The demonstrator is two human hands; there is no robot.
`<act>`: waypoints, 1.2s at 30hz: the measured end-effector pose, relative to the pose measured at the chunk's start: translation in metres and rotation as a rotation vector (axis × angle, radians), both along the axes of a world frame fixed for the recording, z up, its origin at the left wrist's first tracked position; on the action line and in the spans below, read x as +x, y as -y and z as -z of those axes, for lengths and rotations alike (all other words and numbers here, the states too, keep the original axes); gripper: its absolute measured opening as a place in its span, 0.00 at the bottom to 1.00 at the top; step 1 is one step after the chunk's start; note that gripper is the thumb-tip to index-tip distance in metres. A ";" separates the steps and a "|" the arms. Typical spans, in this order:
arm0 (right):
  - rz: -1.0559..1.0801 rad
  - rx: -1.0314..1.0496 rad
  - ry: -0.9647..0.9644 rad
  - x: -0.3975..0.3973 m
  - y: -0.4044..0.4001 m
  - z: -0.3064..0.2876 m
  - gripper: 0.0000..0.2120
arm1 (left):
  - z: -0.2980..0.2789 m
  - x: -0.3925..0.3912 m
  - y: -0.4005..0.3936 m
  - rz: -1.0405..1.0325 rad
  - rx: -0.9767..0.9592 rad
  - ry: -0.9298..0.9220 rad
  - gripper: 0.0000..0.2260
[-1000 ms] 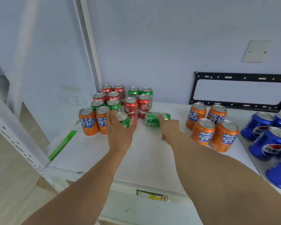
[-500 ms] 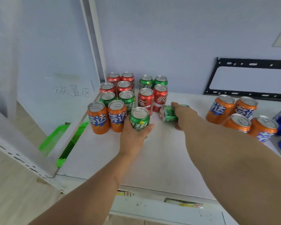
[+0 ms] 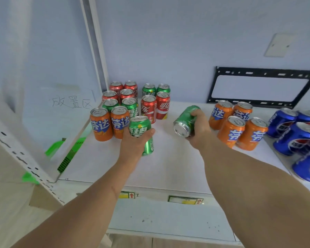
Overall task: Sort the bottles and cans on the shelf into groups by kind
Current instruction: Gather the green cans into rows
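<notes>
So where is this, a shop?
Probably a practice stockroom, not a real shop: soda cans grouped on a plain white shelf, a handwritten sign on the side panel, a bare bracket behind.

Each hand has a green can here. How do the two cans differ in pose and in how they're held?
The left hand holds its green can upright, top up; the right hand holds its green can tipped over, one end toward the camera. The left can sits beside the orange pair; the right can is in the open middle. Both are the same green kind.
</notes>
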State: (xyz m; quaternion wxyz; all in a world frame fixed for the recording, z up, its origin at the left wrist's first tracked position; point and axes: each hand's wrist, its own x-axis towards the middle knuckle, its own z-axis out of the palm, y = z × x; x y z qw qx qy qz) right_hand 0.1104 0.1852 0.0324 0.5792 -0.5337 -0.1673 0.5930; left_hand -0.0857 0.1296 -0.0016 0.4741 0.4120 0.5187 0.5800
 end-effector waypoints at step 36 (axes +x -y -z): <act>-0.060 0.229 0.574 0.000 0.150 0.034 0.36 | -0.015 0.010 0.113 0.054 -0.010 -0.142 0.22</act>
